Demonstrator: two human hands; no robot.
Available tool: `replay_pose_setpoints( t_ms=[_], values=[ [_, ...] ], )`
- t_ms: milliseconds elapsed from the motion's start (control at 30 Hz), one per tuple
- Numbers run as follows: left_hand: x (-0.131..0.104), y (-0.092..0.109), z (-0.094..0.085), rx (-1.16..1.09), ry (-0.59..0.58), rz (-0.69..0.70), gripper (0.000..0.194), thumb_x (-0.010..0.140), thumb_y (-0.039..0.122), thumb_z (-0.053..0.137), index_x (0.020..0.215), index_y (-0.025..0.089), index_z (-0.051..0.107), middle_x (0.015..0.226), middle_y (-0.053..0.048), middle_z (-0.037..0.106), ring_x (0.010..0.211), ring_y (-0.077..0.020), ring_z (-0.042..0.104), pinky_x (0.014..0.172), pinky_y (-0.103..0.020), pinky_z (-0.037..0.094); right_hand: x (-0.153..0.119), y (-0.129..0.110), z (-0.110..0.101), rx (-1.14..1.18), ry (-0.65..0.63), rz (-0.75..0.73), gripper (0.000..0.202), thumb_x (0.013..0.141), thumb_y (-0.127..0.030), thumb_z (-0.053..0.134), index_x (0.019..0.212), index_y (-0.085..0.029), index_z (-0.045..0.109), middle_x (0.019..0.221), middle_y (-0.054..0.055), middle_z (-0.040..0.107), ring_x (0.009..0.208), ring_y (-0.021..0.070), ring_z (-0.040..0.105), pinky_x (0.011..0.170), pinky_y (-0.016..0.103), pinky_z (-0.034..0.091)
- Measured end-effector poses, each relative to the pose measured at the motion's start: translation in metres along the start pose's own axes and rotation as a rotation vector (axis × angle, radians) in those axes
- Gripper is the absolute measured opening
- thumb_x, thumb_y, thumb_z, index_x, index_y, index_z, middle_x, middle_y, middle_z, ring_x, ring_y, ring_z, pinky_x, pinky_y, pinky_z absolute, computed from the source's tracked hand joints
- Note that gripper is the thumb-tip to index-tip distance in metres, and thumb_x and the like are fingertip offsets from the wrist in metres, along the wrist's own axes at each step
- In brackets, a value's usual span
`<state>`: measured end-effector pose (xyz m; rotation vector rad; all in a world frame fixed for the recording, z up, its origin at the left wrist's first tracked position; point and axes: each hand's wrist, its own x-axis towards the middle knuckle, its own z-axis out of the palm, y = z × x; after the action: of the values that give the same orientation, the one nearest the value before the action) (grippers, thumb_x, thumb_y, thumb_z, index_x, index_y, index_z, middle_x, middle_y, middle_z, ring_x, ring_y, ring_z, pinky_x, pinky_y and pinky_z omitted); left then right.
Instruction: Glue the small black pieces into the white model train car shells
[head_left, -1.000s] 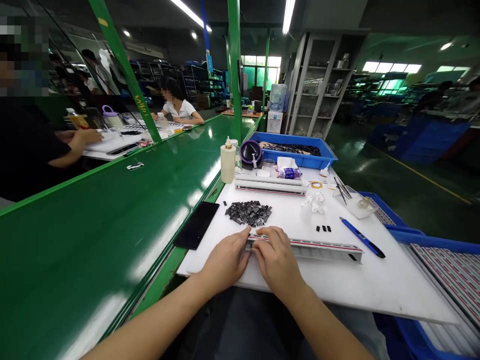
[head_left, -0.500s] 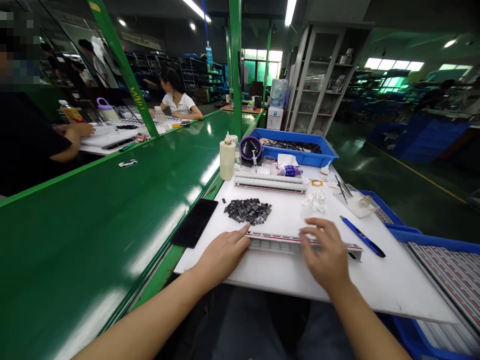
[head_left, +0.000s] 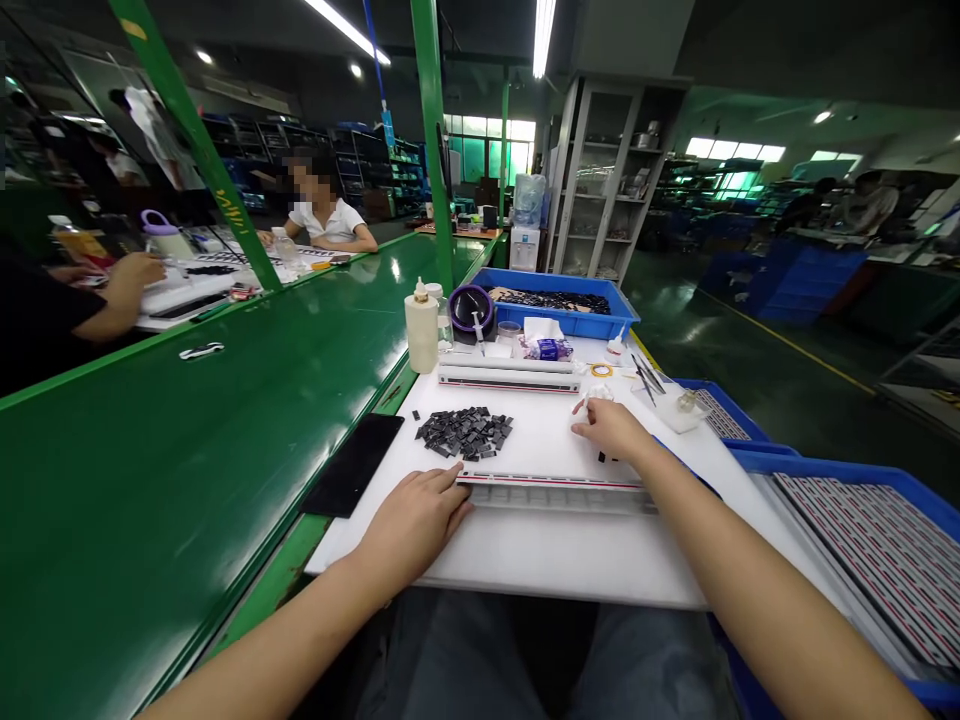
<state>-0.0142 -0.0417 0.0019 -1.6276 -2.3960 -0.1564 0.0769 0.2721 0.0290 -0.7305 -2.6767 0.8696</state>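
A long white model train shell (head_left: 555,488) with a red stripe lies along the front of the white work board (head_left: 525,560). My left hand (head_left: 411,518) grips its left end, thumb in front and fingers on top. Farther back, my right hand (head_left: 611,430) has its fingers closed at a crumpled white tissue (head_left: 598,393), which they partly cover. A few small black pieces (head_left: 602,457) lie under that hand. Behind the shell is a pile of small black rectangular pieces (head_left: 466,432). My right forearm hides the shell's right end.
Another white shell (head_left: 510,374) lies behind the pile. A cream bottle (head_left: 421,330), a purple-rimmed round container (head_left: 472,308) and a blue bin (head_left: 555,318) stand at the back. Tweezers (head_left: 645,378) lie back right. A black tablet-like slab (head_left: 352,465) borders the green bench (head_left: 300,400).
My right hand has moved from above the shell back to the crumpled tissue, its forearm now crossing the shell's right end and the blue pen. My left hand stays at the shell's left end.
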Motion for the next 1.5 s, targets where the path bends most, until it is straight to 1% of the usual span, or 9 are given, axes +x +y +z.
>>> replay_pose_setpoints(
  t_ms=[100, 300, 500, 567, 700, 867, 1033, 1233, 1500],
  values=[
    [0.007, -0.002, -0.001, -0.041, -0.014, 0.013, 0.019, 0.095, 0.025, 0.053, 0.09, 0.02, 0.071, 0.125, -0.011, 0.066, 0.101, -0.0266, 0.067, 0.086, -0.046, 0.054, 0.001, -0.015, -0.006, 0.123, 0.022, -0.058, 0.031, 0.079, -0.033, 0.064, 0.107, -0.019, 0.065, 0.078, 0.002, 0.063, 0.077, 0.0187, 0.059, 0.07, 0.031, 0.044],
    [0.025, 0.004, 0.01, -0.098, 0.119, -0.044, 0.019, 0.087, 0.036, 0.062, 0.081, 0.018, 0.067, 0.113, -0.006, 0.072, 0.096, -0.029, 0.064, 0.081, -0.048, 0.052, -0.011, -0.071, 0.014, 1.116, -0.032, -0.328, 0.058, 0.081, -0.041, 0.066, 0.134, -0.028, 0.047, 0.1, 0.003, 0.063, 0.085, 0.0167, 0.059, 0.067, 0.029, 0.049],
    [0.026, 0.007, 0.022, -0.193, 0.258, -0.095, 0.025, 0.082, 0.042, 0.068, 0.076, 0.018, 0.063, 0.105, -0.005, 0.074, 0.089, -0.0264, 0.063, 0.075, -0.044, 0.051, -0.03, -0.079, 0.039, 1.512, -0.184, -0.222, 0.032, 0.082, -0.037, 0.062, 0.113, -0.03, 0.057, 0.064, -0.004, 0.053, 0.049, 0.0097, 0.034, 0.046, 0.023, 0.029],
    [0.026, 0.007, 0.022, -0.198, 0.267, -0.097, 0.027, 0.082, 0.044, 0.068, 0.076, 0.018, 0.062, 0.101, -0.006, 0.074, 0.088, -0.0261, 0.064, 0.074, -0.043, 0.05, -0.035, -0.075, 0.039, 1.585, -0.25, -0.174, 0.022, 0.079, -0.032, 0.064, 0.1, -0.028, 0.059, 0.058, -0.005, 0.049, 0.045, 0.0081, 0.024, 0.043, 0.021, 0.021],
    [0.026, 0.007, 0.022, -0.189, 0.269, -0.092, 0.026, 0.085, 0.043, 0.065, 0.079, 0.018, 0.062, 0.101, -0.006, 0.074, 0.086, -0.0258, 0.064, 0.072, -0.043, 0.049, -0.037, -0.076, 0.04, 1.701, -0.232, -0.088, 0.025, 0.07, -0.029, 0.071, 0.093, -0.025, 0.062, 0.057, -0.006, 0.037, 0.049, 0.0079, 0.025, 0.044, 0.02, 0.019],
    [0.026, 0.007, 0.023, -0.174, 0.266, -0.087, 0.028, 0.087, 0.045, 0.063, 0.078, 0.018, 0.063, 0.107, -0.007, 0.073, 0.088, -0.0261, 0.065, 0.07, -0.042, 0.049, -0.041, -0.081, 0.049, 1.562, -0.081, -0.121, 0.021, 0.081, -0.041, 0.065, 0.079, -0.021, 0.061, 0.052, -0.007, 0.03, 0.045, 0.007, 0.024, 0.043, 0.022, 0.019],
    [0.027, 0.007, 0.023, -0.167, 0.251, -0.081, 0.027, 0.085, 0.045, 0.065, 0.077, 0.019, 0.064, 0.11, -0.005, 0.073, 0.088, -0.0256, 0.064, 0.07, -0.041, 0.048, -0.056, -0.082, 0.063, 0.953, 0.259, -0.433, 0.027, 0.089, -0.04, 0.061, 0.073, -0.018, 0.063, 0.061, -0.001, 0.054, 0.05, 0.0086, 0.043, 0.047, 0.025, 0.032],
    [0.026, 0.007, 0.024, -0.171, 0.256, -0.062, 0.024, 0.088, 0.042, 0.062, 0.089, 0.02, 0.068, 0.105, -0.004, 0.074, 0.086, -0.0241, 0.061, 0.072, -0.04, 0.047, -0.062, -0.087, 0.072, 0.481, 0.305, -0.656, 0.029, 0.092, -0.035, 0.056, 0.069, -0.019, 0.061, 0.065, 0.004, 0.065, 0.056, 0.0132, 0.057, 0.055, 0.028, 0.043],
    [0.028, 0.008, 0.024, -0.168, 0.273, -0.047, 0.024, 0.088, 0.04, 0.061, 0.094, 0.018, 0.068, 0.092, -0.004, 0.073, 0.082, -0.0235, 0.059, 0.07, -0.039, 0.044, -0.064, -0.093, 0.079, 0.375, 0.303, -0.672, 0.034, 0.095, -0.037, 0.051, 0.067, -0.019, 0.06, 0.066, 0.006, 0.066, 0.06, 0.0155, 0.061, 0.058, 0.029, 0.045]
  ],
)
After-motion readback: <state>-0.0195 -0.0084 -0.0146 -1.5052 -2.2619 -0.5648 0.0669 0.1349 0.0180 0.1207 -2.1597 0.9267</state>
